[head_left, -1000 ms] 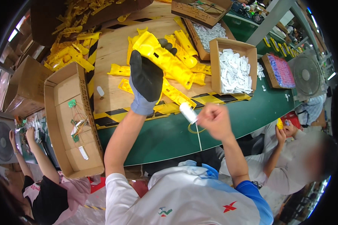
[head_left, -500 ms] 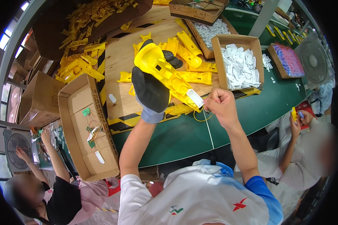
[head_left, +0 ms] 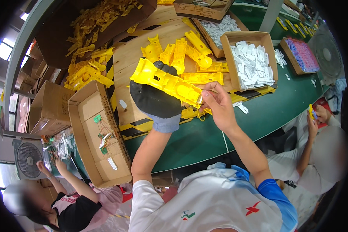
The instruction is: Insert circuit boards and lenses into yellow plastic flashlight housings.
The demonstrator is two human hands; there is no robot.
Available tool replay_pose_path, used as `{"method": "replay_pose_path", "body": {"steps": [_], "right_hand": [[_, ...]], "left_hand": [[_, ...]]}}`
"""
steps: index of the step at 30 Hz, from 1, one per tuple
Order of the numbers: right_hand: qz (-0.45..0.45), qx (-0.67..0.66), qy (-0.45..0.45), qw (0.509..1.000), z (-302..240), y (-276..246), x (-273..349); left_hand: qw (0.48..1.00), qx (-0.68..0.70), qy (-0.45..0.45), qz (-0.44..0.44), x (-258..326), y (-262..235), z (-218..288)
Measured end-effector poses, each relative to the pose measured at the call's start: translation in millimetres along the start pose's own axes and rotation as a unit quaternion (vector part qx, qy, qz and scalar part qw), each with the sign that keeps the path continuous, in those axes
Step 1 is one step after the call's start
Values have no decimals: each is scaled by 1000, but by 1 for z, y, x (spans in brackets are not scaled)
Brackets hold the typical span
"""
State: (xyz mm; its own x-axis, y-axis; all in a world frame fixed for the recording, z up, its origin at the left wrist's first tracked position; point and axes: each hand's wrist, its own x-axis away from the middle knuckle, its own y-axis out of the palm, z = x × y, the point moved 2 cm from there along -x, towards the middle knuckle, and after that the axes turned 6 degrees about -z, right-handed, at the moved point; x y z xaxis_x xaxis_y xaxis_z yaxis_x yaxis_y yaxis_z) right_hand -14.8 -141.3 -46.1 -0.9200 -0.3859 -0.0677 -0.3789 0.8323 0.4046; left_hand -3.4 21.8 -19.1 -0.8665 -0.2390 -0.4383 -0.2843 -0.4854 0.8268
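My left hand point(head_left: 154, 96), in a black-coated glove with a grey-blue cuff, is closed around a yellow plastic half-shell point(head_left: 164, 83). The shell lies tilted, its wide round end up to the left and its inner ribs facing up. At the narrow lower-right end sits a white part point(head_left: 200, 99), mostly covered. My bare right hand point(head_left: 219, 106) is closed at that end, thumb and fingertips pressed against the shell and white part. Just under the fingers hangs a thin yellow wire loop point(head_left: 202, 115). Exactly what the fingertips pinch is partly hidden.
Several yellow shells point(head_left: 179, 56) lie on the wooden board point(head_left: 121, 83) beyond my hands. An open carton of white plastic pieces point(head_left: 272, 58) stands right; a carton with wired green boards point(head_left: 79, 127) stands left. Two white pieces point(head_left: 242, 108) lie by my right wrist. Co-workers sit on both sides.
The shell has turned flatter in my left hand. My right hand has gone from pinching reddish wires beside the white part to the shell's end, covering most of that part.
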Motion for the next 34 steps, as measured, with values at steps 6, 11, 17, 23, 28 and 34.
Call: {"method": "replay_pose_path", "body": {"steps": [6,11,17,23,28,34], "right_hand": [[-16,45,20,999,-4,2,3],[-34,30,15,999,-2,2,6],[-136,-70,67,986,-8,-2,2],[-179,-161,80,967,9,-9,5],[-194,-142,35,970,16,-4,5],[-173,-115,-33,978,19,-4,8]], "left_hand": [[997,10,7,72,1,13,-3],[1000,-18,-2,22,4,14,-2],[998,31,-55,9,5,16,-4],[993,-26,-103,51,-3,-8,-13],[974,-72,-154,150,-2,-12,-19],[989,27,-112,94,0,-5,-20]]}}
